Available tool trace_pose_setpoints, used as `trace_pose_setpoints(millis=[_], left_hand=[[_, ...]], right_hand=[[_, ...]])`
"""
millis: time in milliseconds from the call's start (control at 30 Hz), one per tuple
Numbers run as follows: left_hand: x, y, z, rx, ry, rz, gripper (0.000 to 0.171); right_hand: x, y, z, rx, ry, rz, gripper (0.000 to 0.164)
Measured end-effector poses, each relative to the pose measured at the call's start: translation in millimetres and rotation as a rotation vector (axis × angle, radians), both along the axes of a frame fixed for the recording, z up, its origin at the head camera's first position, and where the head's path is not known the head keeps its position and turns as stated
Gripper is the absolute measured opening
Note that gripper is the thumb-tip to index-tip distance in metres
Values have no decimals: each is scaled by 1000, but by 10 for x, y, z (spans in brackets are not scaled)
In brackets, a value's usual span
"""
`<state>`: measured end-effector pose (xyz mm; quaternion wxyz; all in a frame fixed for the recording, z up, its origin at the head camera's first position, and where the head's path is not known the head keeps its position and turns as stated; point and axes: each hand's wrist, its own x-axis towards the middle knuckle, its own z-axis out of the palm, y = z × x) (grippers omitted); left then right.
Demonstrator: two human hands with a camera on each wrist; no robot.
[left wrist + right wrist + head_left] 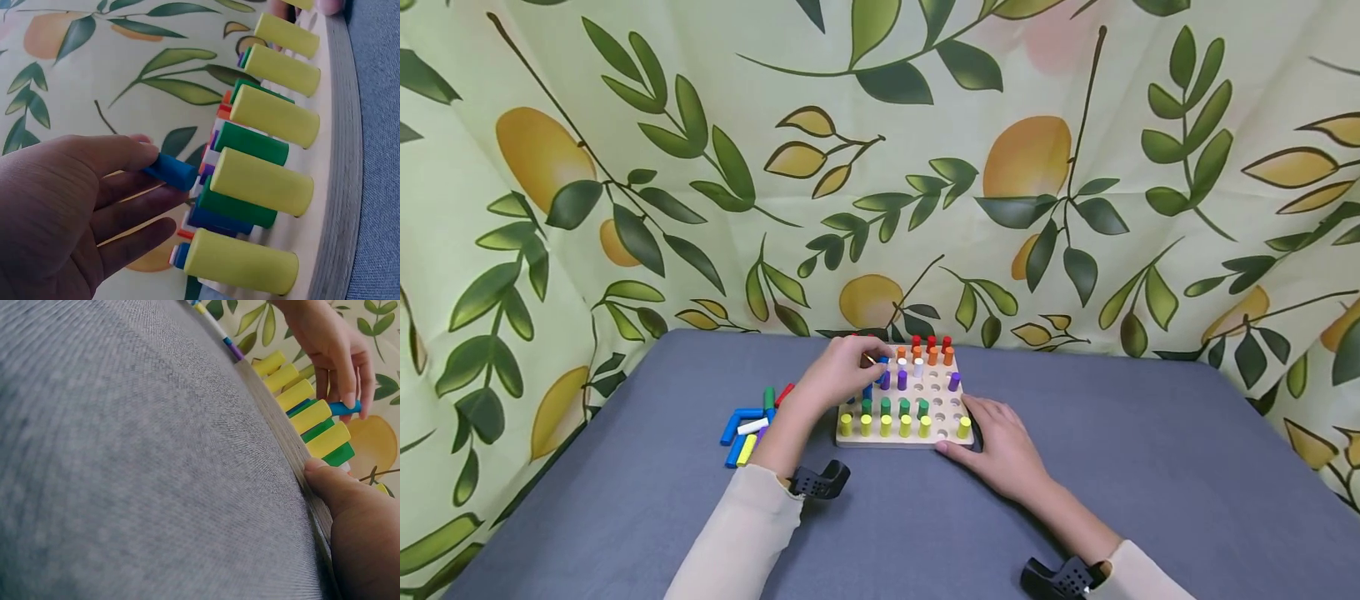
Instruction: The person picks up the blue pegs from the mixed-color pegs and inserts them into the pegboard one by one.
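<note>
My left hand (pixel 838 371) pinches a blue peg (pixel 174 172) between thumb and fingers, above the left part of the wooden pegboard (pixel 898 443). In the left wrist view, the peg is tilted and apart from the board's surface. Yellow pegs (pixel 886 426) stand along the near row, with green pegs (pixel 905 407) behind them. Farther back are purple pegs (pixel 902 380), white, orange pegs (pixel 949 357) and red pegs (pixel 931 342). My right hand (pixel 1003 450) holds the board's near right corner, thumb at the front edge and fingers along the right side.
Loose pegs in several colours lie in a pile left of the board, among them a white peg (pixel 752 426) and a green peg (pixel 769 397). A grey cloth (pixel 910 533) covers the table. Behind it hangs a leaf-patterned curtain (pixel 880 233).
</note>
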<state>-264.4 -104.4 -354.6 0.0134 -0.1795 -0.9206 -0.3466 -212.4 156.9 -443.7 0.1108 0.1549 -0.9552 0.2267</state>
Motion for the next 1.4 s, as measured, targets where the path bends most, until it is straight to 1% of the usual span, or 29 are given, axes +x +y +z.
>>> trace_pose_setpoints(millis=[100, 233, 367, 467, 700, 933, 1033, 1167, 1400], left_hand=[[-2, -26, -63, 23, -9, -4, 22], [-5, -51, -126, 16, -3, -20, 20], [-4, -45, -146, 7, 15, -36, 19], [-7, -34, -146, 15, 16, -34, 19], [-18, -18, -160, 19, -17, -43, 20], [-40, -45, -232, 103, -62, -95, 21], [-58, -58, -264, 100, -72, -109, 19], [-75, -61, -292, 70, -74, -113, 19], [-83, -55, -310, 71, -94, -92, 19]], right_hand=[[0, 11, -10, 3, 8, 4, 89], [3, 13, -15, 6, 0, 8, 90], [8, 20, -17, 6, -2, 4, 90], [8, 28, -16, 7, 5, 4, 90], [7, 38, -20, 5, 15, 6, 90], [4, 31, -31, 7, 18, 5, 90], [7, 28, -30, 3, 20, 4, 89], [8, 22, -27, 0, 14, 2, 90], [-5, 23, -32, 1, 16, 2, 90]])
